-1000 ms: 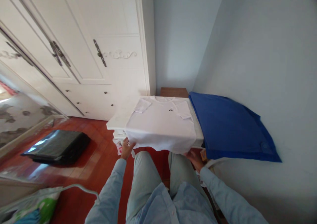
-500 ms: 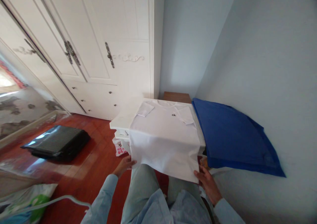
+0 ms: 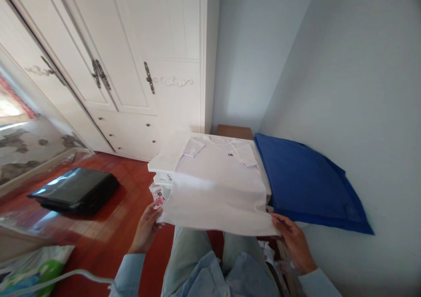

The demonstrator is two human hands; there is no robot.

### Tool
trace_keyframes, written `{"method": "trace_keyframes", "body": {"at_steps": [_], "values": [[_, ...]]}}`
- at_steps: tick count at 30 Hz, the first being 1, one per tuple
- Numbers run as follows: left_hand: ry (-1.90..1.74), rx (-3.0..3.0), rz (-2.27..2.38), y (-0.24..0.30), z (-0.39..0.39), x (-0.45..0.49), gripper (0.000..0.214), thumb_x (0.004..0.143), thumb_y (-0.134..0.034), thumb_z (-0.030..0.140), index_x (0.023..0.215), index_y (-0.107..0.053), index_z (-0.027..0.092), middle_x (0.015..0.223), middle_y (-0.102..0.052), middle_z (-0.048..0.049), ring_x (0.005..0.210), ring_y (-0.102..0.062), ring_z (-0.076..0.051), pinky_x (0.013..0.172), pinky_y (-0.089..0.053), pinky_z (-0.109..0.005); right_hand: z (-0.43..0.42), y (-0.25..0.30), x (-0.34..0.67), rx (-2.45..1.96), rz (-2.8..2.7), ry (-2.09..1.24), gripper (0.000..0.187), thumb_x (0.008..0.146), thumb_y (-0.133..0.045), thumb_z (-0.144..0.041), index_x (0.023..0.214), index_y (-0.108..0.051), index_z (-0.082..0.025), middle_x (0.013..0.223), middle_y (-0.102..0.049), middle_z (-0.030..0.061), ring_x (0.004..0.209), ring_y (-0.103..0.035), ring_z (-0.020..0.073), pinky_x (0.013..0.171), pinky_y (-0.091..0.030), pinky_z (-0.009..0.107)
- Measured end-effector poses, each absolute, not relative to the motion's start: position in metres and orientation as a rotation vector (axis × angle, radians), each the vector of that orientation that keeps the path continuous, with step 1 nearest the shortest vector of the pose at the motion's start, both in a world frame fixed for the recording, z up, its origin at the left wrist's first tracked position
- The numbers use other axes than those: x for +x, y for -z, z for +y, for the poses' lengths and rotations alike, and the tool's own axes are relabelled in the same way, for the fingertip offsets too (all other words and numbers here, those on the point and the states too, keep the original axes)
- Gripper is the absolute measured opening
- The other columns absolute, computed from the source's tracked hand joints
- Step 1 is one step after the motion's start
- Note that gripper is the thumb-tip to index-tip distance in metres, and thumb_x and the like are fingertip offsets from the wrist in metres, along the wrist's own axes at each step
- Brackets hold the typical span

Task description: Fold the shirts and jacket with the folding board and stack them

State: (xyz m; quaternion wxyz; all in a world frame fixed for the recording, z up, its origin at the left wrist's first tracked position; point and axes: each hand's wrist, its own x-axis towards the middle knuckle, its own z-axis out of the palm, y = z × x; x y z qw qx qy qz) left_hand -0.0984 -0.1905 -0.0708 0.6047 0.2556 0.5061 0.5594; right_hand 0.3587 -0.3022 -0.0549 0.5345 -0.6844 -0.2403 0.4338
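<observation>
A white T-shirt (image 3: 213, 183) with small black letters on its chest lies spread over a white table (image 3: 161, 162), collar and sleeves at the far end. Its lower part hangs out past the near edge, lifted over my knees. My left hand (image 3: 147, 227) pinches the hem's left corner. At the opposite corner, my right hand (image 3: 291, 235) grips the hem between thumb and fingers. The hem is stretched between both hands.
Blue fabric (image 3: 312, 183) drapes to the right, against the wall. A black plastic-wrapped stack (image 3: 75, 189) lies on the red wooden floor at left. Behind stands a white wardrobe (image 3: 131, 47). A printed plastic bag (image 3: 158, 194) hangs by the table; a pale cable (image 3: 75, 271) crosses lower left.
Both hands have moved outward, pulling the hem wider and straighter. The shirt's lower corners have spread apart, and the left one has come up slightly.
</observation>
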Motion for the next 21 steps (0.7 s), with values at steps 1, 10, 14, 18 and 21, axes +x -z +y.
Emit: {"method": "trace_keyframes", "body": {"at_steps": [1,10,14,18,21], "values": [[-1.302,0.593,1.162,0.065,-0.192,-0.097,0.066,0.053,-0.093,0.035,0.113,-0.067,0.023,0.082,-0.071,0.0002,0.046,-0.056,-0.009,0.039,-0.045,-0.019,-0.3,0.05,0.356,-1.576,-0.55,-1.075,0.072,0.054,-0.087,-0.06,0.108,-0.069,-0.015,0.107,-0.072,0.0079,0.09,-0.069,0.0198,0.071,-0.06,0.025],[-1.344,0.674,0.894,0.049,-0.183,-0.079,0.033,0.057,-0.087,0.018,0.089,-0.077,0.015,0.083,-0.075,-0.0062,0.074,-0.069,-0.016,0.068,-0.058,-0.026,-0.289,0.026,0.356,-1.18,-0.603,-1.252,0.056,0.056,-0.091,-0.037,0.106,-0.075,-0.019,0.106,-0.073,0.0055,0.094,-0.071,0.0181,0.093,-0.061,0.035],[-1.434,0.747,0.879,0.055,-0.175,-0.074,0.039,0.053,-0.09,0.014,0.089,-0.077,0.019,0.091,-0.075,-0.0031,0.082,-0.069,-0.014,0.075,-0.056,-0.024,-0.292,0.025,0.361,-1.31,-0.727,-1.118,0.063,0.056,-0.092,-0.036,0.114,-0.072,-0.019,0.108,-0.073,0.0064,0.096,-0.071,0.0174,0.092,-0.06,0.033],[-1.559,0.791,0.935,0.06,-0.168,-0.07,0.038,0.048,-0.093,0.022,0.081,-0.074,0.019,0.09,-0.074,-0.0011,0.079,-0.067,-0.012,0.075,-0.055,-0.025,-0.293,0.027,0.364,-1.426,-0.774,-0.983,0.064,0.053,-0.093,-0.038,0.11,-0.073,-0.017,0.107,-0.073,0.0077,0.091,-0.07,0.017,0.084,-0.06,0.029],[-1.635,0.878,1.032,0.061,-0.168,-0.074,0.034,0.052,-0.092,0.032,0.075,-0.071,0.017,0.078,-0.07,0.0003,0.071,-0.063,-0.011,0.072,-0.053,-0.024,-0.295,0.023,0.368,-1.477,-0.829,-0.921,0.059,0.058,-0.088,-0.049,0.105,-0.074,-0.016,0.096,-0.074,0.0078,0.081,-0.069,0.0171,0.076,-0.06,0.029]]}}
